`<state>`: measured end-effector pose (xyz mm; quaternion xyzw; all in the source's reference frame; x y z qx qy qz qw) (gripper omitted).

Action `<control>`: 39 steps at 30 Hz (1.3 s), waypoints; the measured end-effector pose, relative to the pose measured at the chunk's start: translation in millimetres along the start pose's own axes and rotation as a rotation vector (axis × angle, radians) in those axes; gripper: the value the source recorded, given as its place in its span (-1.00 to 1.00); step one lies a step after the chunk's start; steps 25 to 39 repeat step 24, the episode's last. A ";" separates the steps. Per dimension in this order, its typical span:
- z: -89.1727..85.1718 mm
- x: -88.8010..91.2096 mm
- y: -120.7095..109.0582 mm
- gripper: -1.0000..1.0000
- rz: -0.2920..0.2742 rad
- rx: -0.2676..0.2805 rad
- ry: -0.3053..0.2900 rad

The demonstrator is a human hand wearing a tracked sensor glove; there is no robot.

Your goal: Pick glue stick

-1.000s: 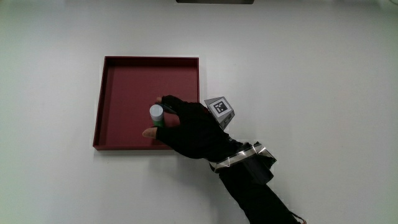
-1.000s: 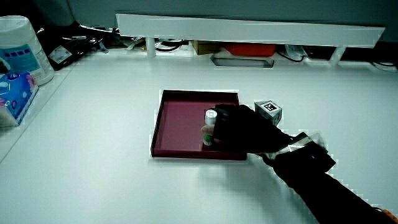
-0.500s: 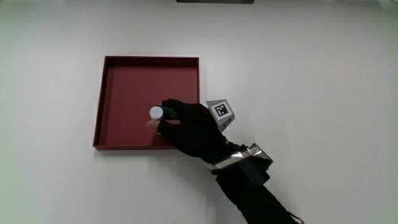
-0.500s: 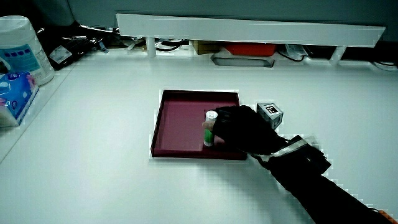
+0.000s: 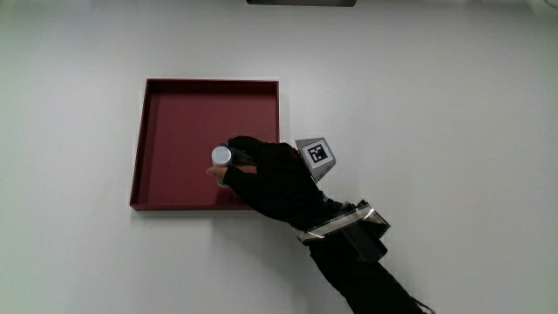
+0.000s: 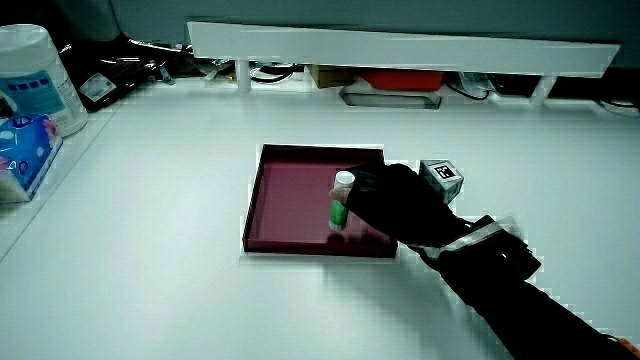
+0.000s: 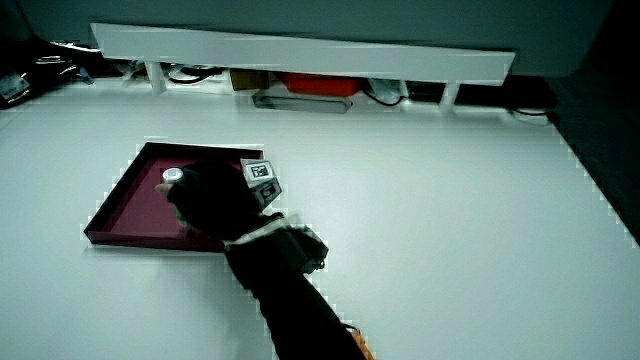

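Nearest the person, the black-sleeved forearm (image 5: 362,275) reaches in over the plain white table (image 5: 453,113). The hand (image 5: 275,179) hangs over the near corner of a shallow dark-red tray (image 5: 174,85), the patterned cube (image 5: 316,157) riding on its back, just outside the tray's rim. Its fingers (image 5: 242,148) are curled tight around the glue stick (image 5: 221,157), which stands upright; in a side view its white cap and green body (image 6: 341,203) show above the tray floor, though whether its base touches the floor cannot be told. In both side views the tray lies flat on the table, well apart from any edge.

Farther out, the tabletop is bare white up to a low white partition (image 6: 400,48), under which cables and a red object (image 6: 400,78) show. At the table's edge in a side view stand a white tub (image 6: 35,75) and a blue packet (image 6: 25,145).
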<state>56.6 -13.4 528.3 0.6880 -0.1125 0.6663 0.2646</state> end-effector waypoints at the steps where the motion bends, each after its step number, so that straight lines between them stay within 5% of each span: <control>1: 1.3 -3.2 -0.8 1.00 0.010 0.000 0.001; 10: 14.8 -40.2 -14.4 1.00 0.051 -0.027 0.055; 14: 23.2 -52.3 -23.6 1.00 0.086 -0.025 -0.014; 17: 29.0 -59.6 -32.4 1.00 0.042 -0.029 -0.016; 18: 32.0 -62.8 -35.5 1.00 0.077 -0.027 -0.040; 23: 44.7 -75.6 -54.8 1.00 0.079 -0.030 -0.007; 39: 48.5 -76.3 -58.1 1.00 0.084 -0.027 -0.023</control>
